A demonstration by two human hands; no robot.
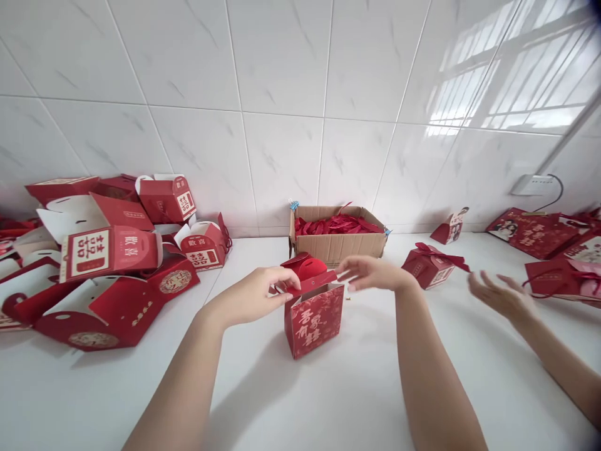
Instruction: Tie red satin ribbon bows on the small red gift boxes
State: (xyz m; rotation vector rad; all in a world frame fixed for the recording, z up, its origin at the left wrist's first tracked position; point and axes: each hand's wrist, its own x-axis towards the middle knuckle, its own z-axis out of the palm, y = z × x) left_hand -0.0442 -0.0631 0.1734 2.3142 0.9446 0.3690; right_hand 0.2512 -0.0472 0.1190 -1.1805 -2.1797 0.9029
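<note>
A small red gift box [313,321] with white characters stands upright on the white counter [300,388], its top flaps partly raised. My left hand [263,289] pinches the near left flap at the box's top edge. My right hand [370,274] reaches in from the right, fingers stretched toward the right end of the same flap, touching or nearly touching it. Both forearms come in from the bottom of the view.
A cardboard carton [335,241] of red ribbons sits behind the box against the tiled wall. Several red gift boxes [107,257] are piled at the left. A ribboned red box [429,266] and red bags [554,250] lie at the right. Another person's open hand [500,294] reaches in from the right.
</note>
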